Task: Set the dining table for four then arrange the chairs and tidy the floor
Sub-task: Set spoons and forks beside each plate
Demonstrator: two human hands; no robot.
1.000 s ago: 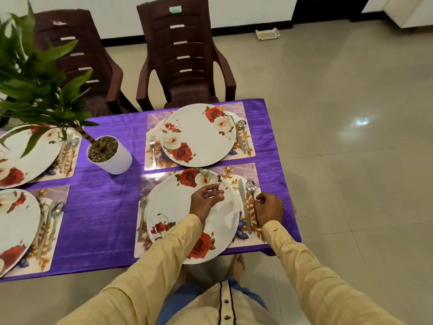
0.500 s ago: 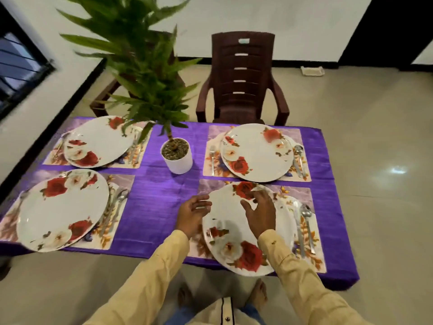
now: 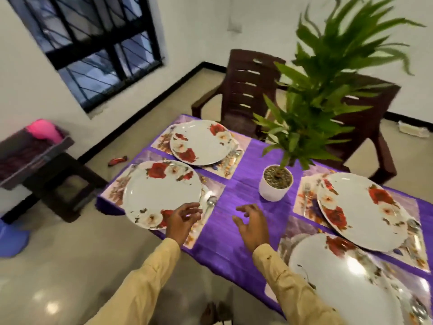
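1. Here, the left hand (image 3: 181, 220) is hovering with fingers spread and loosely curled over the near right rim of the near-left plate (image 3: 161, 193), holding nothing; whether the fingertips are touching the rim is unclear.
2. The right hand (image 3: 253, 227) is hanging released, fingers apart, above the bare purple cloth (image 3: 236, 198) between the left and right place settings, grasping nothing.
3. A spoon (image 3: 210, 202) is lying just beside that plate, on its right, between the two hands and nearer the left one.
4. Four round white plates with red rose prints are sitting on the surface, each on a rectangular floral placemat: the near-left one, a far-left plate (image 3: 201, 141), a far-right plate (image 3: 360, 209) and a near-right plate (image 3: 346, 280) close by the right sleeve.
5. The plates are looking glossy and smooth, the near-right one catching bright glare; the cloth is showing a fine ribbed weave.
6. A white cylindrical pot (image 3: 276, 186), filled with gravel, is standing near the middle of the surface, far from the right hand, carrying a tall green leafy plant (image 3: 325, 90).
7. Two dark brown slatted plastic chairs (image 3: 248, 90) are standing at the far side.
8. A small red-and-dark object (image 3: 117, 160), too blurred to name, is lying on the pale tiled floor left of the surface.
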